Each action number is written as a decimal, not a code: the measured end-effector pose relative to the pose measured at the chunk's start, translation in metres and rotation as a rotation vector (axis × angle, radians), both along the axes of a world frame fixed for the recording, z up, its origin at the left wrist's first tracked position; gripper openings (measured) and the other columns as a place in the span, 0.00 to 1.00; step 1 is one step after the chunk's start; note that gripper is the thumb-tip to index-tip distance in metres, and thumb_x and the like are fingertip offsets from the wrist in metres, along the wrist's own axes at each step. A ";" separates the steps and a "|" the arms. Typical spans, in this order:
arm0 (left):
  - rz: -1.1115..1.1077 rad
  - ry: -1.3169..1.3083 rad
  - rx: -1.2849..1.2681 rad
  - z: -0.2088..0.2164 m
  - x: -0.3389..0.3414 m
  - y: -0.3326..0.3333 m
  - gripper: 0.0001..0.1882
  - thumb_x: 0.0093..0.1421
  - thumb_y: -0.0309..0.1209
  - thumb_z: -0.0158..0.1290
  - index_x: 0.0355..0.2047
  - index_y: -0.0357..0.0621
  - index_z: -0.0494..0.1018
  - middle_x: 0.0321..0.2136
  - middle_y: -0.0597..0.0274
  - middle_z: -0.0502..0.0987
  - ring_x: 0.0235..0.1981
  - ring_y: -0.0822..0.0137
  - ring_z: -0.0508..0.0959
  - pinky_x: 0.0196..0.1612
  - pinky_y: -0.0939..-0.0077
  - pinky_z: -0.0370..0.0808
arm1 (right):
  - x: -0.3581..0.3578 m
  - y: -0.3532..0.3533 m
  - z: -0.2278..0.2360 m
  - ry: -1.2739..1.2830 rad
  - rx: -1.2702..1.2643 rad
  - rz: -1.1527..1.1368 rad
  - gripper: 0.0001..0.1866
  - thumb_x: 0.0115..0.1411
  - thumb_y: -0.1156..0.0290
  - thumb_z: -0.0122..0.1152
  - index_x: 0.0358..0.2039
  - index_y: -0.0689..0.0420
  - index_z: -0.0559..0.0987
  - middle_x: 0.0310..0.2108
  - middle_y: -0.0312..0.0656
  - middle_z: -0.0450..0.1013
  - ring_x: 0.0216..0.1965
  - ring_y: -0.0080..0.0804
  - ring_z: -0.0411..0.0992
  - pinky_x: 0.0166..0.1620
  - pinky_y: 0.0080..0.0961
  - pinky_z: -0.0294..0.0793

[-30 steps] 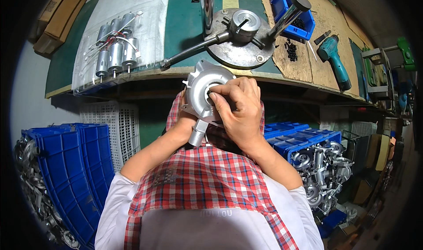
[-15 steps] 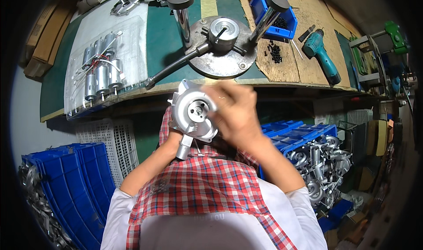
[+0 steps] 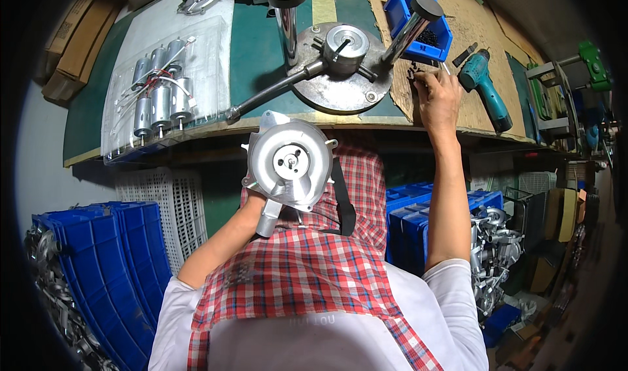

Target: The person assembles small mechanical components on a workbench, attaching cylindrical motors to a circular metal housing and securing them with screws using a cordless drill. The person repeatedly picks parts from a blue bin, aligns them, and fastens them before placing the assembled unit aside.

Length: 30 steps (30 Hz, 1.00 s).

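Observation:
My left hand point(image 3: 254, 205) is closed under a round silver metal blower housing point(image 3: 271, 155), held in front of my apron with its open face up; most of the fingers are hidden beneath it. A round hub with dark holes shows at the housing's centre, and a short spout points toward me. Over on the bench, my right hand point(image 3: 439, 100) has its fingers pinched together at the small pile of black screws point(image 3: 412, 70). Whatever lies between those fingertips is too small to make out.
A round steel fixture point(image 3: 340, 83) with two posts and a lever stands mid-bench. Right of it are a blue bin point(image 3: 418, 47) of screws and a teal power drill point(image 3: 487, 90). Several motors point(image 3: 161, 106) lie at left. Blue crates point(image 3: 104, 240) flank me.
My right hand has left the housing and reached forward and right to the screw pile. The housing, still in my left hand, now shows its whole face.

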State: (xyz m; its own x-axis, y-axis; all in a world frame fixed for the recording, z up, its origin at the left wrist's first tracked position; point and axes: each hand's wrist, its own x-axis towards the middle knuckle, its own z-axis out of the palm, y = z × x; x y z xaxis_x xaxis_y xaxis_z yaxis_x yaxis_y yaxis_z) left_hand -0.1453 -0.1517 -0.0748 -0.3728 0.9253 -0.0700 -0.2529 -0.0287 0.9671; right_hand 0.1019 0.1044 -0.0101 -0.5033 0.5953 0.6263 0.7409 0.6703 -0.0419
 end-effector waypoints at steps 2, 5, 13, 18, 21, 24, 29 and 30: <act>-0.002 0.004 0.002 0.000 0.002 -0.002 0.16 0.65 0.26 0.54 0.52 0.41 0.70 0.46 0.62 0.76 0.46 0.71 0.77 0.46 0.74 0.78 | -0.001 0.001 -0.004 -0.045 0.009 0.003 0.07 0.52 0.72 0.69 0.33 0.51 0.85 0.32 0.37 0.73 0.40 0.40 0.70 0.44 0.36 0.67; -0.013 -0.001 0.006 0.003 0.004 0.000 0.16 0.65 0.26 0.54 0.52 0.41 0.70 0.46 0.62 0.76 0.45 0.71 0.77 0.46 0.75 0.78 | -0.005 0.005 -0.002 -0.131 -0.008 -0.034 0.06 0.53 0.68 0.69 0.33 0.50 0.85 0.33 0.37 0.73 0.41 0.40 0.70 0.44 0.37 0.66; -0.027 -0.011 0.006 0.005 0.008 0.000 0.16 0.64 0.26 0.55 0.52 0.41 0.70 0.46 0.62 0.76 0.45 0.72 0.77 0.46 0.75 0.78 | -0.026 0.009 0.017 -0.307 -0.046 -0.104 0.08 0.51 0.70 0.66 0.34 0.54 0.81 0.36 0.42 0.74 0.45 0.44 0.70 0.47 0.40 0.67; -0.045 -0.033 -0.001 0.006 0.008 0.000 0.16 0.64 0.27 0.55 0.52 0.41 0.70 0.46 0.62 0.76 0.45 0.72 0.77 0.46 0.75 0.78 | -0.021 -0.007 0.027 0.270 -0.359 0.071 0.08 0.57 0.75 0.64 0.37 0.59 0.76 0.32 0.45 0.76 0.35 0.41 0.74 0.41 0.34 0.73; -0.033 -0.048 -0.006 0.004 0.008 -0.004 0.17 0.63 0.27 0.55 0.52 0.41 0.70 0.46 0.63 0.76 0.45 0.72 0.77 0.46 0.75 0.78 | -0.049 -0.070 0.049 0.603 -0.624 0.400 0.07 0.59 0.79 0.64 0.38 0.63 0.77 0.32 0.41 0.78 0.34 0.26 0.76 0.39 0.23 0.75; -0.056 -0.085 -0.013 0.003 0.009 -0.003 0.17 0.63 0.27 0.56 0.52 0.41 0.71 0.46 0.63 0.76 0.44 0.72 0.77 0.46 0.75 0.78 | -0.065 -0.141 0.059 0.575 -0.960 0.568 0.07 0.54 0.80 0.69 0.34 0.63 0.81 0.28 0.41 0.78 0.30 0.26 0.76 0.37 0.24 0.76; -0.076 -0.175 -0.049 0.001 0.010 -0.007 0.17 0.63 0.27 0.56 0.52 0.41 0.71 0.46 0.63 0.76 0.44 0.72 0.77 0.46 0.75 0.78 | -0.079 -0.168 0.038 0.336 -0.503 0.663 0.11 0.45 0.75 0.74 0.30 0.56 0.82 0.29 0.38 0.74 0.34 0.37 0.71 0.39 0.31 0.68; -0.075 -0.206 -0.053 0.001 0.011 -0.007 0.17 0.63 0.27 0.56 0.52 0.41 0.71 0.46 0.63 0.76 0.44 0.72 0.77 0.45 0.75 0.78 | -0.079 -0.168 0.035 0.323 -0.491 0.662 0.11 0.45 0.75 0.74 0.30 0.56 0.82 0.29 0.38 0.73 0.34 0.37 0.70 0.39 0.31 0.67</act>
